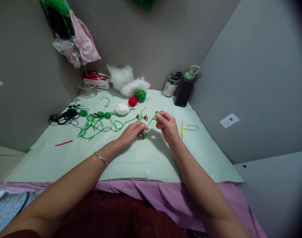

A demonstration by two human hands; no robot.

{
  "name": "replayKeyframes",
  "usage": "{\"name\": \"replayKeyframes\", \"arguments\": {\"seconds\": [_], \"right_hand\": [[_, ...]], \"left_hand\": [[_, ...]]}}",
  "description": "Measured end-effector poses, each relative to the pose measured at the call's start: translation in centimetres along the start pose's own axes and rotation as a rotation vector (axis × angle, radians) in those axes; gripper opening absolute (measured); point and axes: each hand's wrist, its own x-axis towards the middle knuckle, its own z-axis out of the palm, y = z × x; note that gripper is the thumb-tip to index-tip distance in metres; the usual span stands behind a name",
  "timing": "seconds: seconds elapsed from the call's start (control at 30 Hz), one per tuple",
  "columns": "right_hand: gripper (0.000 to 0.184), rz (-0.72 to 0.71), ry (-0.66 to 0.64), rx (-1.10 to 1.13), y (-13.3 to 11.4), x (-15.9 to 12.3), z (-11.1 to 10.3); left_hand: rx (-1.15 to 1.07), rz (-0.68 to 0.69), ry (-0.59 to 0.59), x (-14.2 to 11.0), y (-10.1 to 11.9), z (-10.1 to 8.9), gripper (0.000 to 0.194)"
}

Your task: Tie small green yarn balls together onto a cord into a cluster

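Note:
My left hand is closed in a pinch, and a small round green crocheted piece shows just below its fingertips. From there a green yarn strand runs taut up to my right hand. The fingers of that hand are pinched on the strand, and a bit of green yarn sticks out above them. Whether a needle is among the fingers is too small to tell. Just beyond my hands lie two small red, white and green crocheted pieces.
Left of my hands spread tangled green yarn and black cord. Behind are white, red and green yarn balls and white stuffing. A yellow-handled crochet hook lies right; a dark bottle stands behind.

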Motion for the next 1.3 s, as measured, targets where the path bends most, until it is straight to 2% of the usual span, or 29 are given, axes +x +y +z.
{"name": "replayKeyframes", "arguments": {"seconds": [0.2, 0.3, 0.4, 0.67, 0.83, 1.03, 1.3], "right_hand": [[0.033, -0.081, -0.086, -0.221, 0.4, -0.6, 0.6], [0.035, -0.157, -0.15, -0.322, 0.7, -1.0, 1.1], [0.035, -0.197, -0.175, -0.354, 1.0, -1.1, 1.2], [0.034, -0.109, -0.113, -0.285, 0.1, -1.0, 1.0], [0.03, -0.044, -0.082, -0.163, -0.1, -0.9, 0.9], [0.029, -0.038, -0.079, -0.124, 0.3, -0.7, 0.6], [0.027, -0.032, -0.092, -0.103, 0.0, -0.9, 0.9]], "left_hand": [[-0.014, 0.121, 0.183, 0.0, 0.9, 0.0, 0.031], [-0.053, 0.148, 0.156, -0.1, 1.2, 0.0, 0.03], [-0.085, 0.117, 0.116, -0.1, 1.1, -0.1, 0.029], [0.003, 0.068, 0.034, -0.2, 0.9, -0.3, 0.024], [-0.023, 0.039, 0.055, -0.2, 1.0, -0.3, 0.022], [-0.049, 0.035, 0.053, -0.2, 0.9, -0.3, 0.02], [-0.133, 0.042, 0.041, -0.2, 0.8, -0.3, 0.029]]}}
